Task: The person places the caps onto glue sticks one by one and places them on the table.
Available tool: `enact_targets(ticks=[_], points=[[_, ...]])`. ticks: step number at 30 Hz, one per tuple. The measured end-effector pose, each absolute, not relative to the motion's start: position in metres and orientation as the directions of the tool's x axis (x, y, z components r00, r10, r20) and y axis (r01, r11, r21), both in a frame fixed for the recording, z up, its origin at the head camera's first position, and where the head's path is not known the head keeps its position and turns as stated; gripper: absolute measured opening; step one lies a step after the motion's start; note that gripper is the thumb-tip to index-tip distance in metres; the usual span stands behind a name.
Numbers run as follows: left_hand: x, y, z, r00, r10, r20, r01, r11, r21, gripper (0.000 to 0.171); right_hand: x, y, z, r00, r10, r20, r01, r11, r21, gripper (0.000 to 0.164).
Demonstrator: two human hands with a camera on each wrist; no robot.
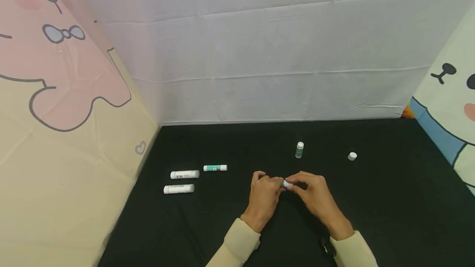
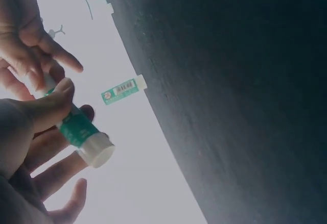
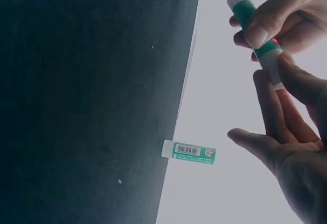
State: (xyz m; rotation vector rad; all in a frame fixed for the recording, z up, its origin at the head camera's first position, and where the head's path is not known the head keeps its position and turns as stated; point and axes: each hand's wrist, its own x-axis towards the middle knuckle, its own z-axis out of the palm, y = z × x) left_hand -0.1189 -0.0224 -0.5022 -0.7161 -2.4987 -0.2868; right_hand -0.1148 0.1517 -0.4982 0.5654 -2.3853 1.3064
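Note:
Both hands hold a small glue stick (image 2: 79,127) with a green label and white ends. My left hand (image 1: 263,196) grips its green barrel between thumb and fingers. At the other end, the thumb and fingers of my right hand (image 1: 315,195) pinch the white end piece (image 3: 271,67). In the head view the hands hide most of this stick. Beyond them, a second green glue stick (image 1: 299,150) stands upright on the black table, its white end up. To its right lies a loose white cap (image 1: 352,156).
Left of the hands, a green-labelled glue stick (image 1: 215,168) lies on its side. Two larger white tubes (image 1: 184,174) lie beside it, one nearer the front. A white cloth wall (image 1: 237,52) rises behind the black table (image 1: 148,226), with printed cloths at both sides.

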Motion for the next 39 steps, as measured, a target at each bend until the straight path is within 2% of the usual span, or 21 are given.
enact_targets(ticks=[7, 10, 18, 28, 39], points=[[-0.117, -0.021, -0.499, -0.727, 0.428, 0.536, 0.538, 0.841, 0.058, 0.020, -0.112, 0.152, -0.494, -0.851, -0.190, 0.490, -0.511, 0.517, -0.686, 0.030], [-0.118, -0.021, -0.499, -0.743, 0.420, 0.521, 0.528, 0.846, 0.071, 0.016, -0.111, 0.151, -0.492, -0.842, -0.200, 0.501, -0.523, 0.533, -0.665, 0.031], [-0.119, -0.022, -0.499, -0.786, 0.412, 0.461, 0.488, 0.871, 0.052, 0.023, -0.107, 0.151, -0.494, -0.845, -0.199, 0.497, -0.509, 0.586, -0.630, 0.033], [-0.121, -0.037, -0.501, -0.821, 0.351, 0.451, 0.438, 0.893, 0.101, 0.026, -0.106, 0.156, -0.496, -0.863, -0.196, 0.465, -0.476, 0.623, -0.621, 0.041], [-0.125, -0.052, -0.500, -0.854, 0.293, 0.429, 0.390, 0.908, 0.156, 0.025, -0.108, 0.166, -0.496, -0.844, -0.193, 0.500, -0.496, 0.637, -0.591, 0.036]])
